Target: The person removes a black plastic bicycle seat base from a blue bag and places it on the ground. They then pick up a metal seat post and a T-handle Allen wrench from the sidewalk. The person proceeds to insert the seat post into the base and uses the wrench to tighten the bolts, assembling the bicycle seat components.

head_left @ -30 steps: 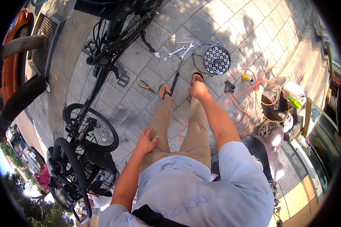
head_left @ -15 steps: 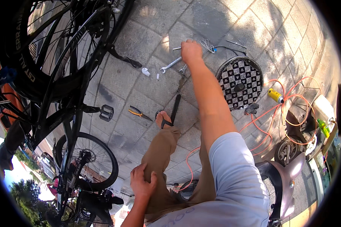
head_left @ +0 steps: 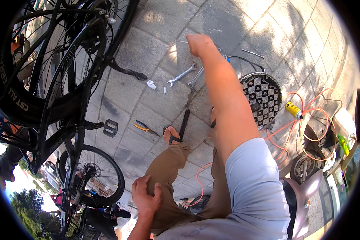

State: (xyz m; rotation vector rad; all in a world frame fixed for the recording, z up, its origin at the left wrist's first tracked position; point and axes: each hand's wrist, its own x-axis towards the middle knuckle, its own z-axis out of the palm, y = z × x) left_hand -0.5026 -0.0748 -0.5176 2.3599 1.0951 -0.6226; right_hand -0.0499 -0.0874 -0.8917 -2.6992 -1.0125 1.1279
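My right hand (head_left: 200, 44) is stretched forward low over the paving, with its fingers closed. A thin metal rod (head_left: 184, 41) pokes out to the left of it; the rest is hidden by the hand. Just nearer lie two metal wrenches, one open-ended wrench (head_left: 183, 75) in full view and a second wrench (head_left: 195, 78) partly behind my forearm. My left hand (head_left: 145, 196) lies on my left thigh, fingers spread, holding nothing. Orange-handled pliers (head_left: 147, 128) and a long black bar (head_left: 184, 124) rest by my sandalled foot.
A black bicycle (head_left: 70, 132) fills the left side, its kickstand (head_left: 126, 72) reaching toward the tools. To the right are a round checkered stool (head_left: 262, 98), another metal rod (head_left: 252, 53), a yellow spray can (head_left: 294, 110), a coiled orange hose (head_left: 286, 149) and a scooter (head_left: 304, 196).
My right hand has moved farther forward, away from the wrenches, and the thin rod has moved with it. More of the open-ended wrench shows. My left hand stays on my thigh.
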